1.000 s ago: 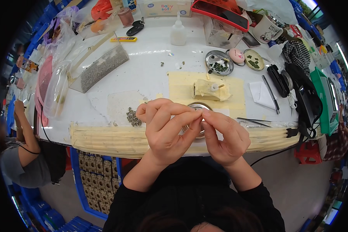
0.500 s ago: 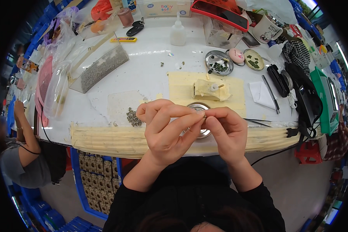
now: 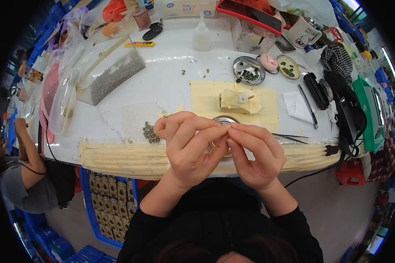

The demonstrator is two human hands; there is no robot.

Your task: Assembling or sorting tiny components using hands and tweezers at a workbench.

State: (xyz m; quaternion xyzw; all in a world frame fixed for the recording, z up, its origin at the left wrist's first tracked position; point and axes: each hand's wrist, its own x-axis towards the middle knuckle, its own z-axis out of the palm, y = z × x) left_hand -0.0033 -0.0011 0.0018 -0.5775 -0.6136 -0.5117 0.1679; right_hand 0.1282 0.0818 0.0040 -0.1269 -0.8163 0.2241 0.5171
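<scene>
My left hand (image 3: 189, 149) and my right hand (image 3: 260, 155) meet fingertip to fingertip over the table's near edge. Both are closed in a pinch; whatever sits between the tips is too small or too covered to make out. Beneath the fingers, a round shiny metal dish (image 3: 225, 119) is partly hidden. Left of my left hand lies a pile of small grey-brown pieces (image 3: 150, 133) beside a thin clear sheet (image 3: 136, 113). Beyond the dish, a tape-wrapped block (image 3: 232, 103) with a short stick rests on yellowish tape (image 3: 202, 94).
Thin tweezers (image 3: 289, 138) lie right of my right hand, near a folded white paper (image 3: 295, 107) and a dark pen (image 3: 307, 105). Farther back are a tray of grey grains (image 3: 114, 79), a white squeeze bottle (image 3: 202, 37) and a metal dish of dark green bits (image 3: 241, 65).
My right hand has turned slightly and its fingers have straightened toward the left fingertips, covering the spot where a tiny piece showed. My left hand has barely moved.
</scene>
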